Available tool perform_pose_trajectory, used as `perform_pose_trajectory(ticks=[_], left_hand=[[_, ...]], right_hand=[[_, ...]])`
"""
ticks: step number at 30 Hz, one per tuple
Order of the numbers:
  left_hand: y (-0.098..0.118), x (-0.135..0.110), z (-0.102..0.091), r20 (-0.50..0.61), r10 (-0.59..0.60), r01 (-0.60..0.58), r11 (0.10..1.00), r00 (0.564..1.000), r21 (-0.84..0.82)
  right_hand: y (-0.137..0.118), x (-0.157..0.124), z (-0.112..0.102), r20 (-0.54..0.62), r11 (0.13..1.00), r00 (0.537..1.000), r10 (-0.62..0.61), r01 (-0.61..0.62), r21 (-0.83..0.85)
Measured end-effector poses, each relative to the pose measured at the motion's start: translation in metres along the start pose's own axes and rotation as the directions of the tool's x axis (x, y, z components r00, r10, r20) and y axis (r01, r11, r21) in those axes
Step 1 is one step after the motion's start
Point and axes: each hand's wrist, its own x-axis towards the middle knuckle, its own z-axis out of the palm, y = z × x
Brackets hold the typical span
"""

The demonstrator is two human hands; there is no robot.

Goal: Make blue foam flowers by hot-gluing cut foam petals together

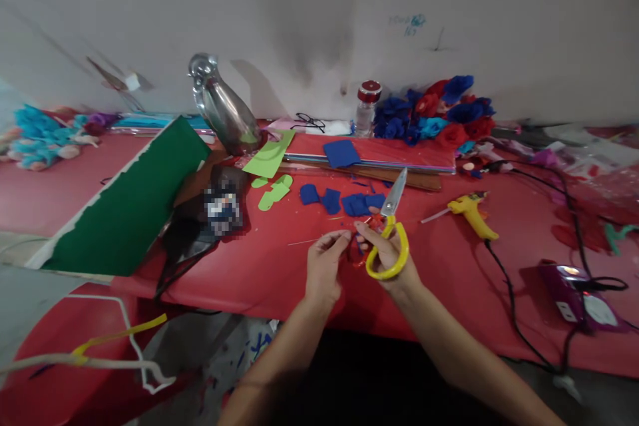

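My right hand [384,254] is closed around yellow-handled scissors [391,226], whose steel blades point up and away from me. My left hand [325,263] is pinched shut on a thin stick or wire [305,241] that runs out to the left. Both hands meet over a small red piece [373,221] near the scissor pivot; what exactly it is I cannot make out. Beyond my hands lie several dark blue cut felt pieces [344,202] and light green cut shapes [274,190] on the red table cover [279,273].
A yellow glue gun [472,212] with a black cord lies right of my hands. A purple power unit [582,296] sits far right. Felt flowers [434,113], a jar [367,106], a steel jug [224,106] and stacked sheets [379,154] line the wall. A green sheet [134,203] lies left.
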Motion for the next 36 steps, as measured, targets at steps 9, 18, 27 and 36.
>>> perform_pose_trajectory(ticks=[9, 18, 27, 36], left_hand=[[0.001, 0.0, -0.004, -0.031, 0.01, -0.009, 0.999, 0.999, 0.045], [0.003, -0.002, -0.012, -0.059, 0.022, -0.017, 0.997, 0.998, 0.072], [0.032, 0.017, -0.022, -0.268, 0.175, -0.195, 0.98, 0.947, -0.049], [0.047, 0.021, -0.019, -0.255, 0.203, -0.224, 0.973, 0.945, -0.055]], right_hand=[[0.007, 0.003, -0.001, -0.013, 0.998, 1.0, 0.023, -0.023, -0.05], [0.007, 0.0, -0.001, -0.004, 0.999, 1.0, 0.019, -0.019, -0.048], [0.0, -0.019, -0.011, 0.077, 0.971, 0.971, 0.227, -0.219, -0.098], [0.005, -0.068, -0.023, 0.287, 0.858, 0.901, 0.326, -0.154, -0.49]])
